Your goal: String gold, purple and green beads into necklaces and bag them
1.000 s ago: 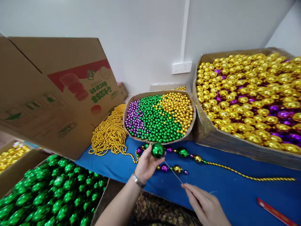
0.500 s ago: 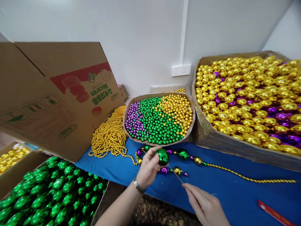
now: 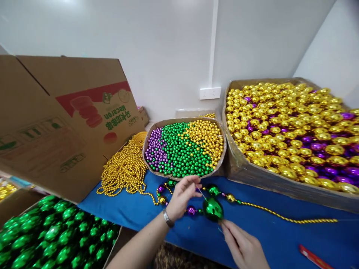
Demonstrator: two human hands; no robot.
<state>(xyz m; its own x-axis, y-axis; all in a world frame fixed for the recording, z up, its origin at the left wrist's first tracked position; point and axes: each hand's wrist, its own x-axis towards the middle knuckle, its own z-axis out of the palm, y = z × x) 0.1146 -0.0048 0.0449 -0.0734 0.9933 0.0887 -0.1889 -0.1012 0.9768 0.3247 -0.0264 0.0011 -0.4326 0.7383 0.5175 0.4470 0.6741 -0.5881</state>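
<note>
My left hand (image 3: 183,198), with a metallic band at the wrist, is closed in a pinch on a thin string (image 3: 201,192). That string runs down into a large shiny green bead (image 3: 213,210) hanging between my two hands. At the bead's lower end the fingertips of my right hand (image 3: 242,243) are pressed together, with the string between them mostly hidden. Behind the hands a strand of green, purple and gold beads (image 3: 230,198) lies on the blue cloth (image 3: 269,239), partly covered by my left hand. It continues rightward as a twisted gold cord (image 3: 288,218).
A carton tray (image 3: 224,153) holds small purple, green and gold beads. Gold bead chains (image 3: 122,172) lie left of it. A big box (image 3: 252,172) of gold and purple beads stands right; large green beads (image 3: 53,233) fill the lower left. A red item (image 3: 312,257) lies near the front.
The green bead has left my left fingers and is now down at my right fingertips. My left hand now pinches the string above it. The view has shifted slightly.
</note>
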